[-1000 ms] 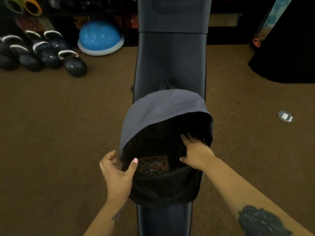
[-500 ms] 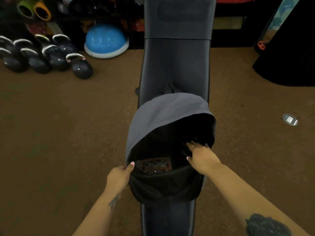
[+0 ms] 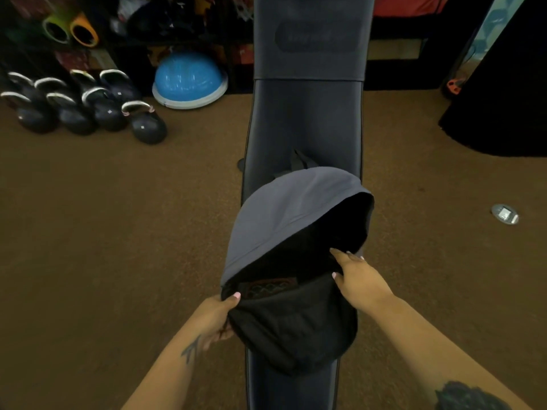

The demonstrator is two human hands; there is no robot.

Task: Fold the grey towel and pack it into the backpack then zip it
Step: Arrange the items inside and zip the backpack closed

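Nearest: left hand (image 3: 217, 316) pinches the backpack (image 3: 291, 324) at its near-left rim, thumb over the black front panel. Right hand (image 3: 359, 279) holds the right edge of the opening, fingers curled into it. Backpack lies on a dark padded bench (image 3: 305, 119), mouth gaping, grey flap raised. Fabric looks soft, light, floppy; best gripped at the zip rim. Grey towel not visible; interior too dark. Beyond: kettlebells (image 3: 88, 108) on carpet.

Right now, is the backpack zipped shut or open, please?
Open: the backpack gapes, its grey flap thrown back, left hand and right hand gripping the rim.
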